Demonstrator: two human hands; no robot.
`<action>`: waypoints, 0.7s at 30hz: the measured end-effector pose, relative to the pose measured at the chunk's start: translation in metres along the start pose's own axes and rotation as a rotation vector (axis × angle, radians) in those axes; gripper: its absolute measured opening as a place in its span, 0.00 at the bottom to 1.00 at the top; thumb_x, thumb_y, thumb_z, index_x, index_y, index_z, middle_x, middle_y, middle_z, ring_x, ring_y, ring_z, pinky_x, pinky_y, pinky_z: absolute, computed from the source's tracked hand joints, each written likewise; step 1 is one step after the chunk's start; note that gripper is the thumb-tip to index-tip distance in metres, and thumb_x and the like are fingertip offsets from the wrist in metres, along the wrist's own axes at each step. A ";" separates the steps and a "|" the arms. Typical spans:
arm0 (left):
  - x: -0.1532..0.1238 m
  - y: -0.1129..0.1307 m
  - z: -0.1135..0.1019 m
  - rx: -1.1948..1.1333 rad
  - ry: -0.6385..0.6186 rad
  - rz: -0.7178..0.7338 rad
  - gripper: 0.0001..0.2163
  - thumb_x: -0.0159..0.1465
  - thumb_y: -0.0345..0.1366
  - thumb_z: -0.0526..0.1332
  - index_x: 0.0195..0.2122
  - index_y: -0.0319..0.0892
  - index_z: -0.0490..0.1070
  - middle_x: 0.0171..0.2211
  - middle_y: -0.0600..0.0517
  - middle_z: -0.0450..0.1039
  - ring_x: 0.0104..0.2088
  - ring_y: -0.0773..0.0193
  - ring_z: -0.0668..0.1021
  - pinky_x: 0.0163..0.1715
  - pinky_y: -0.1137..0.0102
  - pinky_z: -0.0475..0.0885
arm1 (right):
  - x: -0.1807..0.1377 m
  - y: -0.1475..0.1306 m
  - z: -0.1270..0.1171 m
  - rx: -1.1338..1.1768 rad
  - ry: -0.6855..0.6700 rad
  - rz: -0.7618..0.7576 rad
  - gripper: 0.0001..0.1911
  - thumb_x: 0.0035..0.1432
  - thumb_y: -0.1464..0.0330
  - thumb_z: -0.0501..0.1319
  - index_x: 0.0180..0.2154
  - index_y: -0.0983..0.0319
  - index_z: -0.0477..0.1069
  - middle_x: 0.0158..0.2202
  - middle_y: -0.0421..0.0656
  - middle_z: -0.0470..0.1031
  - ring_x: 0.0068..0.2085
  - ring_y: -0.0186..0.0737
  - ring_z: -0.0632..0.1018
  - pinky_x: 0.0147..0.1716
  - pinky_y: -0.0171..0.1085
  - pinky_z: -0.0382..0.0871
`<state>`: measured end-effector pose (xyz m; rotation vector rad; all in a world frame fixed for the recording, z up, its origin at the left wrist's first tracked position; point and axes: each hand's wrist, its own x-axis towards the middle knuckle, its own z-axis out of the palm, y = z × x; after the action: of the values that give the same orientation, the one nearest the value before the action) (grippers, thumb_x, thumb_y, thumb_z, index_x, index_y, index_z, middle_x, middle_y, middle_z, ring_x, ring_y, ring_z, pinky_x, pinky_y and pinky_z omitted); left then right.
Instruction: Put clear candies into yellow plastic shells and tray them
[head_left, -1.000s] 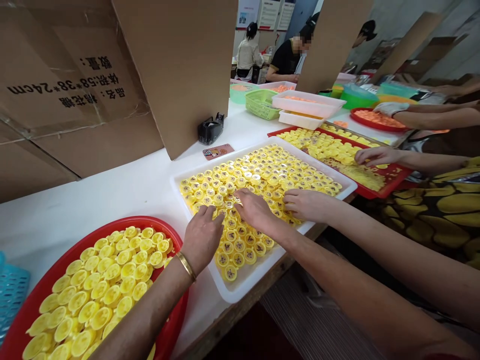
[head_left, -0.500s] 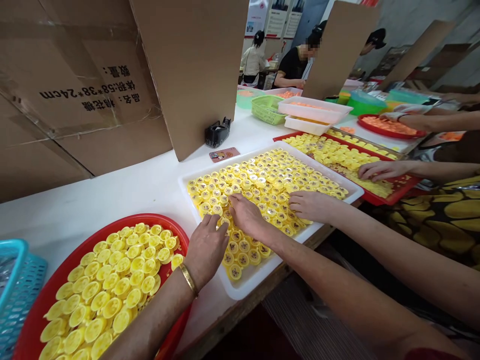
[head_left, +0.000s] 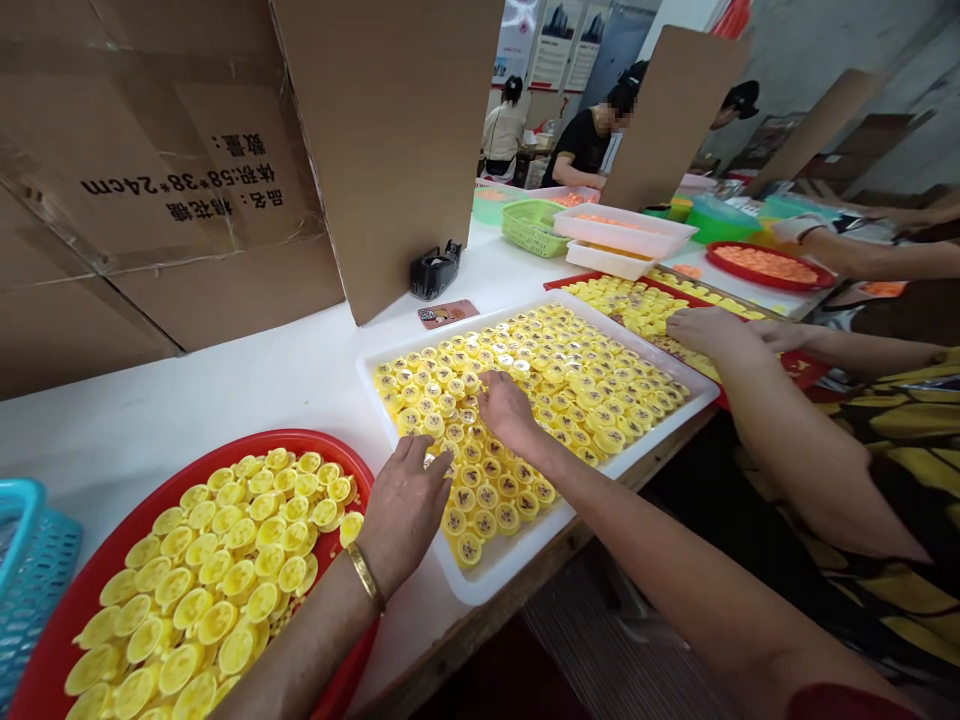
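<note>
A white tray [head_left: 491, 570] in front of me is packed with several small yellow caps [head_left: 570, 370], many with dark printed centres. My left hand [head_left: 405, 510], a gold bangle on its wrist, lies palm down at the tray's near left rim. Its fingers are stretched out and touch the nearest caps. My right hand [head_left: 506, 405] rests on the caps in the tray's middle with its fingers curled down among them. What they pinch is hidden.
A red round tray [head_left: 330, 445] of yellow caps sits at my left, with a blue basket [head_left: 30, 560] beyond it. Cardboard screens [head_left: 390, 150] stand behind. A co-worker's hand [head_left: 705, 325] reaches over a red tray [head_left: 806, 365] on the right. Further along are a green basket [head_left: 532, 225], white bins and seated people.
The co-worker's hand has left the white tray and moved right, over the red tray. My right hand slid slightly toward the tray's middle. My left hand stayed at the near rim.
</note>
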<state>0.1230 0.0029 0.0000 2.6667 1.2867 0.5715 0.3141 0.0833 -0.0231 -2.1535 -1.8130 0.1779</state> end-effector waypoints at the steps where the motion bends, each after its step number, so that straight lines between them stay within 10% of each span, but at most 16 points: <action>1: 0.001 -0.001 0.000 -0.001 0.008 -0.001 0.10 0.64 0.29 0.56 0.45 0.42 0.72 0.46 0.44 0.69 0.49 0.54 0.69 0.49 0.57 0.71 | 0.004 0.002 0.001 0.004 0.000 0.009 0.15 0.61 0.73 0.54 0.50 0.66 0.67 0.47 0.53 0.72 0.42 0.45 0.76 0.37 0.38 0.66; 21: 0.016 -0.003 0.011 0.014 -0.016 -0.003 0.09 0.65 0.30 0.55 0.41 0.41 0.74 0.44 0.43 0.68 0.49 0.52 0.69 0.48 0.57 0.71 | 0.030 0.005 0.015 0.019 0.067 0.003 0.05 0.59 0.69 0.57 0.35 0.58 0.71 0.33 0.40 0.77 0.33 0.37 0.74 0.26 0.33 0.55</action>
<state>0.1342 0.0176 -0.0061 2.6742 1.2949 0.5416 0.3200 0.1138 -0.0359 -2.1235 -1.7647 0.1217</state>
